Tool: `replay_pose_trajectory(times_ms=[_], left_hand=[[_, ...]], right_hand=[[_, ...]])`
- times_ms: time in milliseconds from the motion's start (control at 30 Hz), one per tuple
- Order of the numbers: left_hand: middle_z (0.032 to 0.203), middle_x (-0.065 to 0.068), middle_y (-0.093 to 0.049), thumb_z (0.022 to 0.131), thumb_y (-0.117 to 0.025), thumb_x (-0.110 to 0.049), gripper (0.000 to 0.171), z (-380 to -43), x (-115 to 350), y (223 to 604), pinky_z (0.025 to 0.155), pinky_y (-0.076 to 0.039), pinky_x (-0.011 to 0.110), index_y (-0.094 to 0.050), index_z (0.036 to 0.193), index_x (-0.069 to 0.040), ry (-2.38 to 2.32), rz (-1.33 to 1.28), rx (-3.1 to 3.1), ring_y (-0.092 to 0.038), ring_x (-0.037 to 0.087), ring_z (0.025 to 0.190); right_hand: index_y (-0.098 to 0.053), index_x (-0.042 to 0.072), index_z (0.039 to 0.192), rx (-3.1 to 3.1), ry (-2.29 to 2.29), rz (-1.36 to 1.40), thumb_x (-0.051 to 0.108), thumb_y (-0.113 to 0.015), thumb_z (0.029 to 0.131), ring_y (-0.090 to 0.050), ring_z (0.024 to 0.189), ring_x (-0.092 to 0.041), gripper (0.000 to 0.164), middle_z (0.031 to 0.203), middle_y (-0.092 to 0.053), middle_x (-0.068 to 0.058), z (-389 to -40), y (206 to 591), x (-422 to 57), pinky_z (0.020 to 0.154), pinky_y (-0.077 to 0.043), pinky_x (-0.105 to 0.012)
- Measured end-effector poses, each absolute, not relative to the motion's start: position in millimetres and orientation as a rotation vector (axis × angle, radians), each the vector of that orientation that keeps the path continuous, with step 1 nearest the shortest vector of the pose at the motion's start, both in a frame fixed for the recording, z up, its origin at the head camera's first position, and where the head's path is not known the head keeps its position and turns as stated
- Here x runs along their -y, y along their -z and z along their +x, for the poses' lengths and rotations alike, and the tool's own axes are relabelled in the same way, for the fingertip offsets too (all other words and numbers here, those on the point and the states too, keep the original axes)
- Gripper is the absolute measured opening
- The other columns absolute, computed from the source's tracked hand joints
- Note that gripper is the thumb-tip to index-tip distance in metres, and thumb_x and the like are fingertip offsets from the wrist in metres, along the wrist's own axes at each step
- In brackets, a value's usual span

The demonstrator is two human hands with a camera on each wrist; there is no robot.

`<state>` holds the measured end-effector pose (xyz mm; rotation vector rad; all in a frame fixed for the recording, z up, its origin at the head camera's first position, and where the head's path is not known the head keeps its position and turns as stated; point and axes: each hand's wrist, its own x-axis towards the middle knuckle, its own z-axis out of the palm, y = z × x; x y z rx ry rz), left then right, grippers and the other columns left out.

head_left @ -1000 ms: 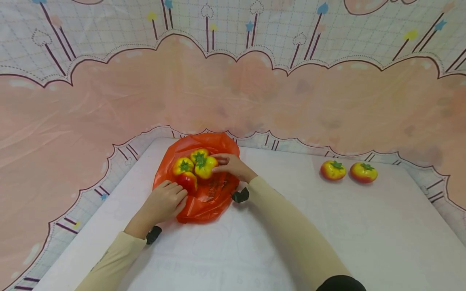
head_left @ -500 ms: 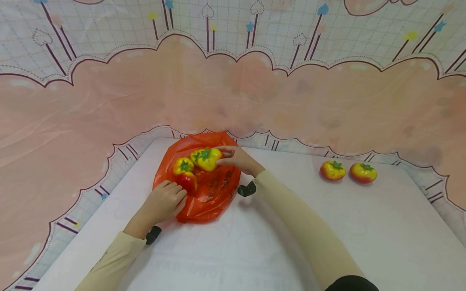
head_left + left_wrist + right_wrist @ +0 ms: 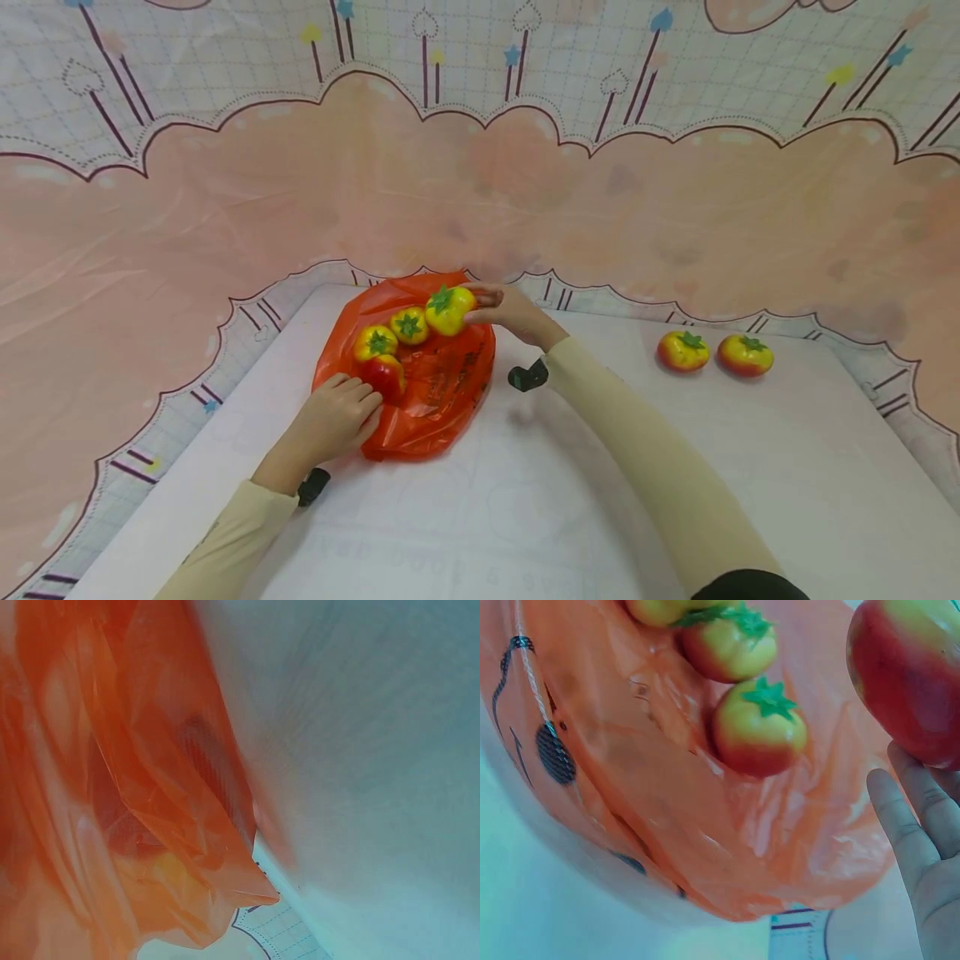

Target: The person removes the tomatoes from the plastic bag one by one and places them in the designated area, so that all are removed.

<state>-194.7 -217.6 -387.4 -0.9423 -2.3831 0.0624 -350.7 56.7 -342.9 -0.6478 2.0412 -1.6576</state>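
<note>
An orange plastic bag (image 3: 442, 408) lies spread on the white table. On it rest three red-and-yellow persimmons with green leafy tops: one in the middle (image 3: 409, 326), one left of it (image 3: 376, 342), and a redder one (image 3: 384, 377) near my left hand (image 3: 337, 417). The fingers of that hand curl at the bag's left edge, gripping the plastic; in the left wrist view the bag's folds hide them. My right hand (image 3: 517, 317) holds another persimmon (image 3: 450, 312) over the bag's far right side. From the right wrist, this fruit (image 3: 911, 675) shows its red underside against the fingers (image 3: 904, 825).
Two more persimmons, one (image 3: 683, 352) beside the other (image 3: 746, 356), sit at the far right of the white table (image 3: 600, 467). A patterned cloth backdrop (image 3: 525, 200) rises behind the table's far edge.
My right hand has moved the held persimmon away from the others, up and to the right, uncovering the middle one. The left hand stays at the bag's edge.
</note>
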Motion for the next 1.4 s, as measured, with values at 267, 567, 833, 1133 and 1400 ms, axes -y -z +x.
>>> replay_pose_trajectory(times_ms=[267, 567, 833, 1133, 1400], left_hand=[[0.076, 0.006, -0.071, 0.069, -0.080, -0.021, 0.020, -194.1, 217.6, 387.0, 0.072, -0.055, 0.035, -0.071, 0.081, -0.008, -0.055, -0.936, 2.390, -0.064, 0.020, 0.070], [0.076, 0.006, -0.071, 0.068, -0.080, -0.021, 0.020, -194.1, 217.7, 387.7, 0.072, -0.055, 0.035, -0.071, 0.081, -0.008, -0.064, -0.934, 2.389, -0.064, 0.020, 0.070], [0.076, 0.006, -0.071, 0.068, -0.080, -0.020, 0.020, -194.5, 217.7, 388.1, 0.073, -0.055, 0.036, -0.071, 0.081, -0.008, -0.057, -0.942, 2.378, -0.065, 0.021, 0.071], [0.076, 0.006, -0.071, 0.068, -0.080, -0.019, 0.020, -193.7, 217.8, 388.6, 0.072, -0.054, 0.035, -0.071, 0.081, -0.007, -0.034, -0.941, 2.385, -0.065, 0.020, 0.071], [0.076, 0.006, -0.071, 0.068, -0.080, -0.020, 0.020, -193.6, 218.6, 389.0, 0.072, -0.054, 0.035, -0.071, 0.081, -0.007, -0.034, -0.939, 2.375, -0.064, 0.020, 0.070]], right_hand=[[-0.045, 0.011, 0.139, -2.051, 1.686, -0.691, 0.007, -0.063, 0.088, -0.055, 0.121, -0.025, 0.054, 0.137, -0.053, -0.013, -352.9, 328.6, -75.1, 0.105, -0.042, -0.039], [-0.041, 0.008, 0.140, -2.110, 1.697, -0.657, 0.007, -0.062, 0.088, -0.055, 0.120, -0.026, 0.056, 0.137, -0.052, -0.015, -348.2, 312.2, -96.5, 0.105, -0.041, -0.038], [-0.043, 0.011, 0.139, -2.167, 1.733, -0.655, 0.008, -0.063, 0.088, -0.057, 0.118, -0.024, 0.056, 0.138, -0.052, -0.014, -348.0, 306.0, -117.1, 0.103, -0.043, -0.038], [-0.041, 0.011, 0.141, -2.237, 1.771, -0.579, 0.008, -0.063, 0.087, -0.054, 0.121, -0.025, 0.058, 0.141, -0.049, -0.014, -343.0, 304.1, -141.6, 0.105, -0.041, -0.038], [-0.042, 0.011, 0.139, -2.311, 1.809, -0.590, 0.013, -0.064, 0.088, -0.058, 0.110, -0.014, 0.056, 0.137, -0.052, -0.013, -334.3, 302.7, -164.5, 0.099, -0.046, -0.027]])
